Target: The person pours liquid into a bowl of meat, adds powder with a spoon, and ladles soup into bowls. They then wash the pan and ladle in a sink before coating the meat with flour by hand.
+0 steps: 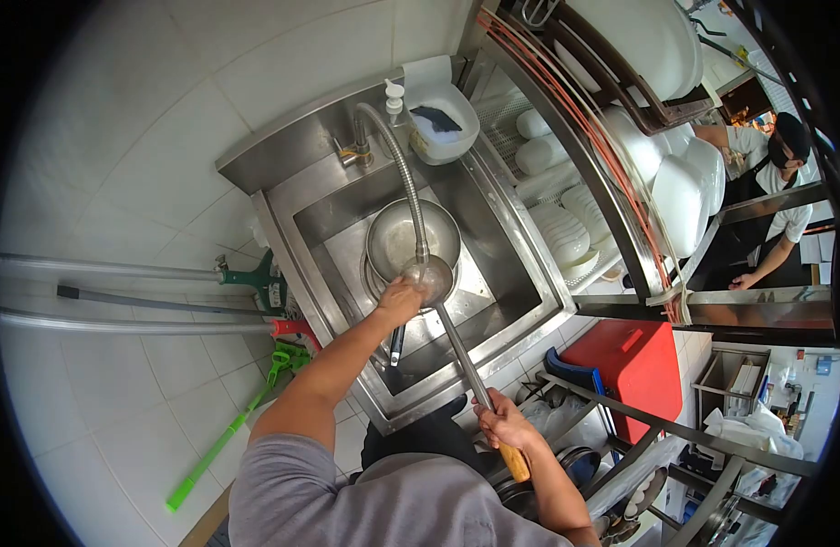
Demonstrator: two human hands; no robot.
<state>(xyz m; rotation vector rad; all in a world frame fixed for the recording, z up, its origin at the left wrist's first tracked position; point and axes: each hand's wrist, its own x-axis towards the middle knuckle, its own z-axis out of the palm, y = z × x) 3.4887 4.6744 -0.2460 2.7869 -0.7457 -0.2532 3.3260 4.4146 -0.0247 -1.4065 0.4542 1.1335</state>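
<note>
A long-handled metal ladle lies over the steel sink, its bowl under the end of the flexible faucet hose. My right hand is wrapped round the ladle's handle, close to its wooden end. At the ladle's bowl is my left hand, fingers closed against the bowl; whether they hold anything else is hidden. Beneath the bowl, a round metal pan rests in the sink, its dark handle pointing toward me.
A soap bottle and a white tub stand behind the sink. Racks with white dishes are at right, a red bin below. Brooms and a green-handled tool are at left. A co-worker stands beyond the rack.
</note>
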